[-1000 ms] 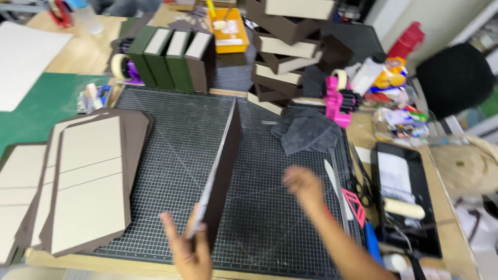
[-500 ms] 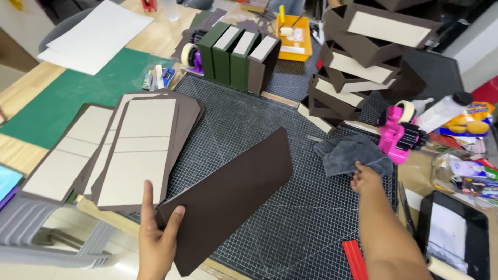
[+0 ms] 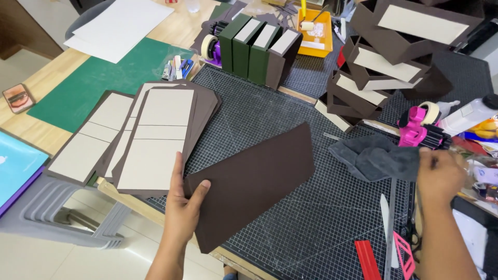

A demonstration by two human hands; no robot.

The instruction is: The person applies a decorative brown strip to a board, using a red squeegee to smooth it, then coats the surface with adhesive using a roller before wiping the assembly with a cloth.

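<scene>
Head view, left to right: stack of brown-edged board covers (image 3: 150, 140) on the table's black cutting mat (image 3: 290, 207). Left hand (image 3: 182, 207) — grip closed on the dark brown sheet (image 3: 249, 181), tilted just beside the stack. Right hand (image 3: 441, 176) pinches a grey cloth (image 3: 373, 158) near the pink tape dispenser (image 3: 417, 129).

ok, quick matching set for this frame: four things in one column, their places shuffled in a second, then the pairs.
1. dark brown cardboard sheet
2. crumpled grey cloth
3. yellow plastic tray
4. pink tape dispenser

a. at the right hand
b. gripped by the left hand
c. behind the green box files
d. right of the stacked brown boxes

Pairs: 1-b, 2-a, 3-c, 4-d
</scene>
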